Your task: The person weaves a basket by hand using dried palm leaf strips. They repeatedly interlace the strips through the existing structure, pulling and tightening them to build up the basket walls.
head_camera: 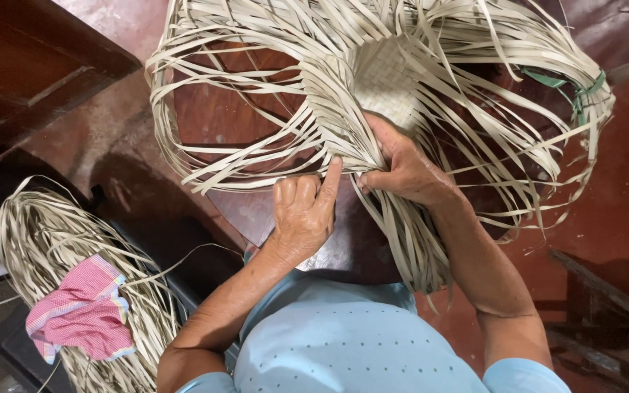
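Note:
A half-woven piece of pale straw (387, 80) fills the upper middle, with a small tight woven patch at its centre and long loose strips fanning out on all sides. My left hand (301, 207) pinches a few strips at the near edge of the weave, forefinger stretched up. My right hand (405, 169) grips a bunch of strips just to the right, fingers curled over them; the two hands almost touch. A thick hank of strips hangs down below my right wrist.
A second bundle of loose straw strips (45, 240) lies at the lower left with a pink checked cloth (81, 309) on it. Dark wooden furniture (30, 65) stands at the upper left. A green tie (573, 91) binds strips at the right. The floor is reddish.

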